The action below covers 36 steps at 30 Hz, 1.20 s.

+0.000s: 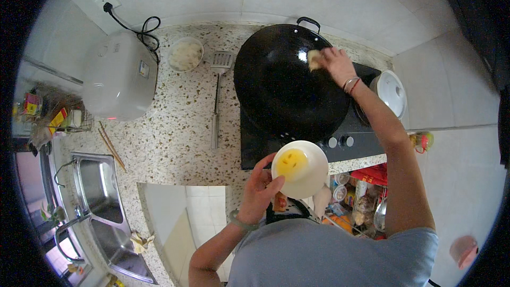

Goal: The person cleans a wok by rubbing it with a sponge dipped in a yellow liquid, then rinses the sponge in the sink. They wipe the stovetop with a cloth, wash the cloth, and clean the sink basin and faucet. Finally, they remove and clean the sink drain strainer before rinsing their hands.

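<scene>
My left hand (261,189) grips the rim of a white bowl (315,183), tilted, with a pool of yellow liquid (292,163) and a few dark specks in it. The bowl is in front of the stove's near edge. Over the far right inner wall of a large black wok (289,82), my right hand (334,65) pinches a small pale tan lump (314,60). Motion blurs the lump, so its kind cannot be made out. A shiny wet patch shows on the wok's wall beside it.
Left of the wok lie a slotted metal spatula (216,101) and a bowl of pale pieces (186,55). A grey-white appliance (119,77), chopsticks (112,146) and a steel sink (101,191) are farther left. A lidded pot (390,94) stands right of the wok, beyond my forearm.
</scene>
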Each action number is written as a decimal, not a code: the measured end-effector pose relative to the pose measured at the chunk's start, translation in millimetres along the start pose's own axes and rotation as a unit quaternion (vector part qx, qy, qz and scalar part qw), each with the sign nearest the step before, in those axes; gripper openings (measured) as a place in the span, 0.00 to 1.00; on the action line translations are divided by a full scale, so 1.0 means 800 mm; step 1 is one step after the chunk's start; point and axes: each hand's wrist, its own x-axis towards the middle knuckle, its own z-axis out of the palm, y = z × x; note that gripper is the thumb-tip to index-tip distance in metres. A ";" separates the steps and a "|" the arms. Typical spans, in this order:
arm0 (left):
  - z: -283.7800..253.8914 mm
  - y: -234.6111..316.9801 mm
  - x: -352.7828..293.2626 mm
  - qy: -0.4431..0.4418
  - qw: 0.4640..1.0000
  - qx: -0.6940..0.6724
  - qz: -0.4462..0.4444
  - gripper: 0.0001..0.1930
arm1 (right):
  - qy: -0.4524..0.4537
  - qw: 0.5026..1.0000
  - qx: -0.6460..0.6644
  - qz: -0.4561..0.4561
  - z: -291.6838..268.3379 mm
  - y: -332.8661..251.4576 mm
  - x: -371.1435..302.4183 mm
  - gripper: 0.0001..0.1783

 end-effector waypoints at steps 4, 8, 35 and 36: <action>-0.003 0.002 -0.001 0.002 1.000 0.010 -0.011 0.31 | -0.101 0.989 -0.075 0.075 -0.014 -0.008 -0.013 0.22; -0.006 0.000 0.000 0.015 1.000 0.004 0.013 0.28 | -0.225 0.968 0.107 0.000 -0.083 -0.087 -0.073 0.19; -0.010 0.004 0.001 -0.013 1.000 -0.014 -0.008 0.29 | 0.000 0.709 0.704 0.043 -0.040 -0.210 0.076 0.27; -0.009 0.003 0.002 -0.022 0.999 -0.027 -0.012 0.29 | -0.092 0.665 0.741 0.010 -0.058 -0.201 0.048 0.26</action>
